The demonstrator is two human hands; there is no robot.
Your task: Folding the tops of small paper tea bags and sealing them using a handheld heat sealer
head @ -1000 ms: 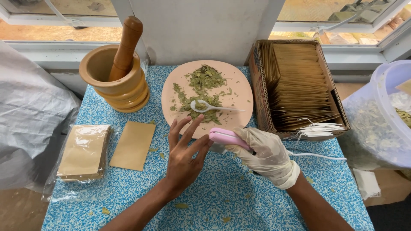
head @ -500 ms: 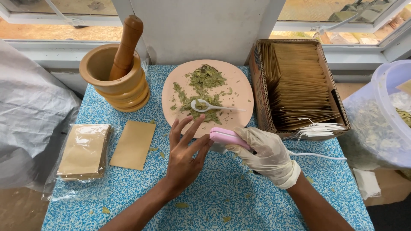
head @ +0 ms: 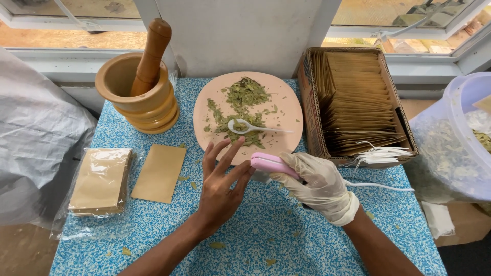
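Hands: two, a bare left hand (head: 219, 190) and a gloved right hand (head: 318, 185)
Pink handheld sealer: one (head: 273, 164)
Round pink plate: one (head: 286, 105)
White plastic spoon: one (head: 255, 128)
Wooden mortar: one (head: 137, 99)
Wooden pestle: one (head: 151, 55)
Loose brown paper pouch on the table: one (head: 159, 173)
Clear bag of brown pouches: one (head: 101, 181)
Cardboard box of brown pouches: one (head: 358, 105), pouches inside too many to count
Clear plastic tub: one (head: 473, 133)
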